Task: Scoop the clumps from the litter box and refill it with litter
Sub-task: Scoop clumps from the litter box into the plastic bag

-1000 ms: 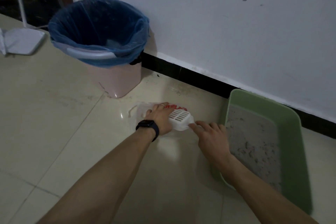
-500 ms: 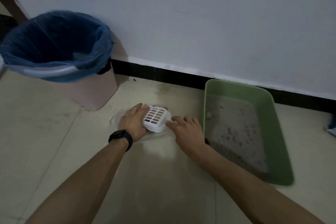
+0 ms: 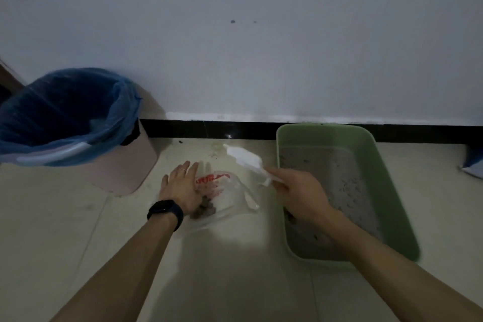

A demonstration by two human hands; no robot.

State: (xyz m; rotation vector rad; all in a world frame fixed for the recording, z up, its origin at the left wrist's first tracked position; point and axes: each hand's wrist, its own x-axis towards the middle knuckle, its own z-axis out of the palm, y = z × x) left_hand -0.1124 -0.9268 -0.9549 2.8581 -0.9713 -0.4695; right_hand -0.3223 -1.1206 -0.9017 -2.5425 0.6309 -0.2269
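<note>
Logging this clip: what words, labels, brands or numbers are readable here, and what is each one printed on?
Red print on the plastic bag that the left hand rests on: too blurred to read.
Wristwatch face: dark, nothing shown.
Scoop, litter box, trash bin: no text visible.

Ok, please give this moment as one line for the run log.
left hand: flat on plastic bag | right hand: holds scoop, between bag and litter box | clumps: some in bag
</note>
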